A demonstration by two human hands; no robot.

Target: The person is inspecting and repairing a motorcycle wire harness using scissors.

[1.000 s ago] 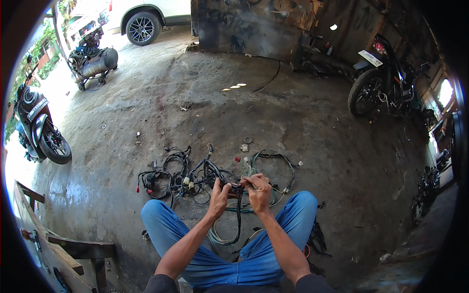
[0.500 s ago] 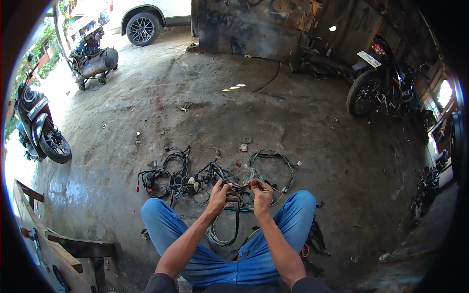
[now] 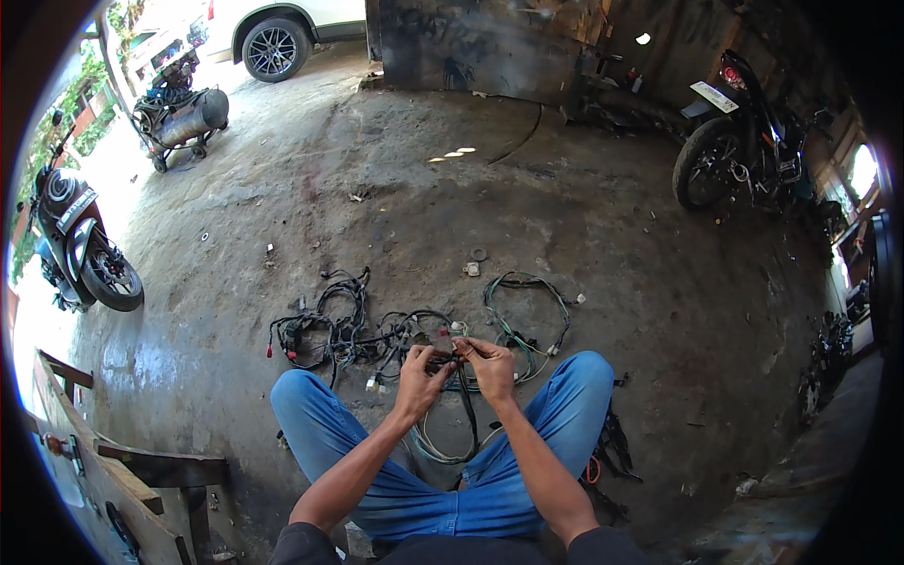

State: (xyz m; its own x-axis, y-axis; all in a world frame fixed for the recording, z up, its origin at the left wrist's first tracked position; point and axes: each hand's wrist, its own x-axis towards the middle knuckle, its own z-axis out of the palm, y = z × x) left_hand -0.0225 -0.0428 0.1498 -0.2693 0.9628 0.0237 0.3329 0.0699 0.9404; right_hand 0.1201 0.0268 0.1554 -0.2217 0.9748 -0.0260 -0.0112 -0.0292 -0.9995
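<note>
I sit with my knees in blue jeans spread apart over a concrete floor. My left hand (image 3: pixel 421 377) and my right hand (image 3: pixel 490 365) meet in front of me, both pinching the same bundle of black wires (image 3: pixel 459 395) that hangs down between my legs. A small red-brown connector (image 3: pixel 442 339) sits between my fingertips. The rest of the wiring harness (image 3: pixel 330 330) lies tangled on the floor just beyond my hands, with a green-and-black loop (image 3: pixel 527 315) to its right.
A black motorcycle (image 3: pixel 744 141) stands at the far right, another motorcycle (image 3: pixel 80 250) at the left. An air compressor tank on wheels (image 3: pixel 179 118) and a white car (image 3: pixel 282 33) are at the back. A wooden bench (image 3: pixel 122 471) is at my lower left.
My hands have stayed together on the wires, shifting only slightly; the hanging loop between my legs has swayed a little.
</note>
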